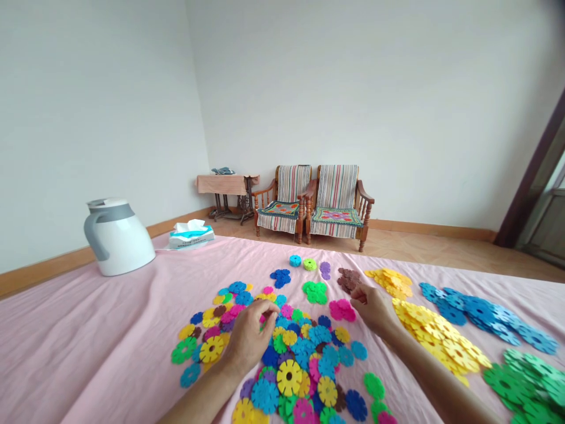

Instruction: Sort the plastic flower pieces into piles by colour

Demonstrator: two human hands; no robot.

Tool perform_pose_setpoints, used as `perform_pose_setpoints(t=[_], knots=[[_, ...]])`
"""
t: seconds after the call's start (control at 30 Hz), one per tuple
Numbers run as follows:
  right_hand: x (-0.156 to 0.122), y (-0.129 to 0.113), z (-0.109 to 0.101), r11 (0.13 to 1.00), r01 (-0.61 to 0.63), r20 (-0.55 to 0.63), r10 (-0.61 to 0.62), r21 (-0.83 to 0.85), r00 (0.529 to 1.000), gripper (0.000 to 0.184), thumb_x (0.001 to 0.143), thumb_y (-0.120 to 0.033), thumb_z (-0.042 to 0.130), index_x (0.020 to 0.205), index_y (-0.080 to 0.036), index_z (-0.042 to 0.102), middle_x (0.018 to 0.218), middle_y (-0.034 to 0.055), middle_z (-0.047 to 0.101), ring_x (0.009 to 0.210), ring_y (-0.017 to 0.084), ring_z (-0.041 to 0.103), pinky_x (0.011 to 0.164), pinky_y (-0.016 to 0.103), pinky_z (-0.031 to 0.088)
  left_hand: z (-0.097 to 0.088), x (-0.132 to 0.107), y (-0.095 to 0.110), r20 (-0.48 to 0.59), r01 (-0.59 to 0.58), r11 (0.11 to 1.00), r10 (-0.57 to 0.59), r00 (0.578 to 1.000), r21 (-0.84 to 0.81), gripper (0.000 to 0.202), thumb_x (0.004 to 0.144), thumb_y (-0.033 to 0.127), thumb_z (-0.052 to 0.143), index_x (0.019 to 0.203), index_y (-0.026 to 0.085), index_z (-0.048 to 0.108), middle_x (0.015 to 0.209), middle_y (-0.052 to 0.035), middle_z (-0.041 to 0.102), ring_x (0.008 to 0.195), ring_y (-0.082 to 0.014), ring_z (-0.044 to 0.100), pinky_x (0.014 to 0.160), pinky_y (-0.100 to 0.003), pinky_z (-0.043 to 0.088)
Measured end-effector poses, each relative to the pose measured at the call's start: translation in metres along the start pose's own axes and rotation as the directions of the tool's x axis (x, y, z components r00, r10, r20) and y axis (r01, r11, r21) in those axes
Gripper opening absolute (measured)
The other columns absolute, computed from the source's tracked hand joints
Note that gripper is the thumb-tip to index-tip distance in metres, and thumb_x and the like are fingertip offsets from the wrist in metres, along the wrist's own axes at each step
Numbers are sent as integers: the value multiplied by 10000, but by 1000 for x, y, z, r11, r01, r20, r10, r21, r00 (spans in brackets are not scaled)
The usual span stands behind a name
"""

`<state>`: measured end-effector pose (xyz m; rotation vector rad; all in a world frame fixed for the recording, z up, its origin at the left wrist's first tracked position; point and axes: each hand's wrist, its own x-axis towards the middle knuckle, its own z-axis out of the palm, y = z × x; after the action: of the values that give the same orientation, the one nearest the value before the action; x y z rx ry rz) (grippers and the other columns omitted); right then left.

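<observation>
A mixed heap of coloured plastic snowflake discs lies on the pink cloth in front of me. My left hand rests on the heap's upper left part, fingers curled down and pinching among the discs; what they grip is hidden. My right hand reaches past the heap, fingers curled beside a small pile of pink discs and just below a brown pile. Whether it holds a disc is unclear.
Sorted piles lie beyond: dark blue, green, purple, yellow, light blue, green at right. A white kettle and tissue pack stand at far left. Two wooden chairs are behind.
</observation>
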<state>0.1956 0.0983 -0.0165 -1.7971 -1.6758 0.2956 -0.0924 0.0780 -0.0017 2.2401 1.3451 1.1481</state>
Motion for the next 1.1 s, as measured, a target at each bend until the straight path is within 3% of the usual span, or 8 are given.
perform_pose_setpoints(t=[0.13,0.3,0.43,0.53,0.77,1.1], knots=[[-18,1,-18,1000,-20,39,20,7,999,114,739,-203,444,701,-175,548,632,6,577,616,149,535,563,255,368,2,0,-1,11,-1,1000,1,1000,6,174,834,200,463,792,186,632,802,-39,686,787,-178,638,739,-289,481],[-61,-13,-46,999,34,232,-42,42,972,107,717,-203,478,648,-185,558,573,-27,544,559,120,494,510,226,328,3,-1,-1,17,-6,1000,6,1000,14,171,835,200,461,797,189,627,804,-31,685,791,-174,637,746,-287,478],[-96,-29,-69,998,65,468,-62,10,882,77,669,-167,510,701,-194,574,702,-9,587,660,131,520,573,228,361,3,0,-1,22,-12,1000,11,1000,9,161,832,200,462,813,189,621,806,-30,689,781,-173,640,741,-287,480],[-111,-40,-79,997,67,579,-28,-46,815,172,637,-179,549,804,-214,577,863,13,615,798,165,545,678,256,393,2,0,-2,17,-11,1000,11,1000,-2,159,827,207,466,808,191,623,789,-28,687,765,-173,640,727,-286,485],[-118,-49,-75,984,86,584,21,-155,811,244,586,-153,527,818,-221,558,915,30,618,851,208,545,706,295,370,3,0,-6,-5,-10,1000,10,1000,-1,158,818,209,473,815,196,631,782,-20,686,762,-173,638,714,-288,493],[-116,-48,-75,987,134,580,-58,-89,813,136,646,-127,477,731,-204,551,803,7,609,748,152,516,635,249,355,4,0,-6,2,-22,1000,21,1000,17,156,832,211,469,804,197,622,775,-12,685,762,-167,639,711,-277,485]])
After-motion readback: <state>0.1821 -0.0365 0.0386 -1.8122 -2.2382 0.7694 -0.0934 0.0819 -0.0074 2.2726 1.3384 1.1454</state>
